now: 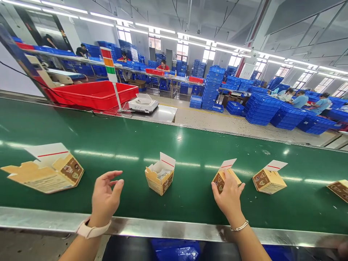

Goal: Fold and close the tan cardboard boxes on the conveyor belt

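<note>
My right hand (pixel 230 190) is spread over a small brown-and-yellow carton (pixel 218 180), its fingers on the top and sides. That carton's white flap with a red stripe stands up behind the fingers. Above the green belt (pixel 187 206), my left hand (pixel 107 194) is empty, thumb and fingers apart. Between the hands sits an open carton (pixel 160 180), with something silvery-white inside and its striped flap raised. Left of my left hand lies a larger-looking open carton (pixel 58 174), tilted, with its flaps spread out. To the right is another carton (pixel 269 180) with its white flap up.
One more carton (pixel 339 189) is cut off at the right edge. A metal rail (pixel 168 228) runs along the near side of the belt. Beyond the belt are a red tray (pixel 92 96), a weighing scale (pixel 143 104), a signal light (pixel 108 65) and stacked blue crates (pixel 213 87).
</note>
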